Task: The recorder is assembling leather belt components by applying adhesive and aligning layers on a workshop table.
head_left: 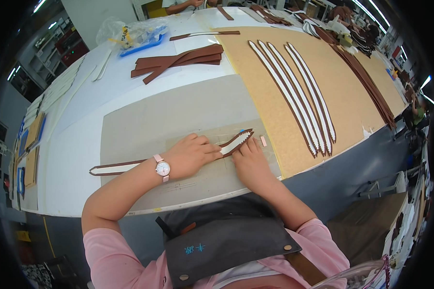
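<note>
A long brown leather-looking strap with a white inner strip (122,168) lies across the grey mat (130,120), its notched right end bent upward. My left hand (192,153), with a pink watch on the wrist, has its fingers closed on the strap's middle, pressing it near the bend. Just right of it, my right hand (252,164) pinches the lower edge of the notched end. Its fingertips are partly hidden by the strap. A small pink piece (263,140) sits beside my right hand.
Several similar white-centred straps (294,96) lie on the tan board (352,91) at right. Crossed plain brown strips (183,61) and a blue tray (142,45) with plastic bags are farther back. Long brown strips (366,79) line the right side. Another person's hand (195,3) shows at the far edge.
</note>
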Available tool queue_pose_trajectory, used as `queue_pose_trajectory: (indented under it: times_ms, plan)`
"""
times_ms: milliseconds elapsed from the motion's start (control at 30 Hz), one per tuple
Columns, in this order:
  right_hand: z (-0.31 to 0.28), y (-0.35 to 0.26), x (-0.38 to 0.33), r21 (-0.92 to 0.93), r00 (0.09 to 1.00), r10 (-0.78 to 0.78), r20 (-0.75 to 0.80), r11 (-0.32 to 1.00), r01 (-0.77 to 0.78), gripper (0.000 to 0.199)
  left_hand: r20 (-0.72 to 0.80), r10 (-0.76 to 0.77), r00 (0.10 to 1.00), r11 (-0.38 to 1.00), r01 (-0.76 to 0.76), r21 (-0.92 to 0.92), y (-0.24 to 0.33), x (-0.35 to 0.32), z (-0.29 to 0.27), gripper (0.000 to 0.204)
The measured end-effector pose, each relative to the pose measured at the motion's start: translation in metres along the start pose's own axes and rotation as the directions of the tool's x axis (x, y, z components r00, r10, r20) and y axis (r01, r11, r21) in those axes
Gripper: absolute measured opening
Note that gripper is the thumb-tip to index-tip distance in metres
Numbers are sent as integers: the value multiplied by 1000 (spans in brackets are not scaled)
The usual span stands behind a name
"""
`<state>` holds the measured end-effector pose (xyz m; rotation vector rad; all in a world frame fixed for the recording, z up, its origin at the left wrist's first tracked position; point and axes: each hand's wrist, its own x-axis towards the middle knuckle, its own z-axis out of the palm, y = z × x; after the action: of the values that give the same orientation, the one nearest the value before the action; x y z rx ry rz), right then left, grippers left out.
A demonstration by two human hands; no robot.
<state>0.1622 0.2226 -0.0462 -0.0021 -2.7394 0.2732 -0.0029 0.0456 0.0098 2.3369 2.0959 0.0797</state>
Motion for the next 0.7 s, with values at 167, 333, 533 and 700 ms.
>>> queue_pose_trajectory:
  times_ms: [167, 333, 533, 700]
  plan:
    - [2, 4, 11, -12, 996, -89, 28, 996, 89, 28, 57, -20, 998, 999, 23, -40, 3, 1, -2, 47]
    - [-4, 6, 24, -51, 985, -158, 71, 986, 161, 28, 13, -9, 1000, 996, 10, -86, -3, -3, 8, 49]
    - [-16, 21, 41, 226, 974, -191, 120, 961, 160, 26, 10, -17, 1000, 994, 18, -103, 2, -2, 5, 48]
    - [-25, 24, 62, 286, 924, -252, 286, 943, 169, 28, -18, -18, 1000, 999, 17, -30, 4, -9, 13, 43]
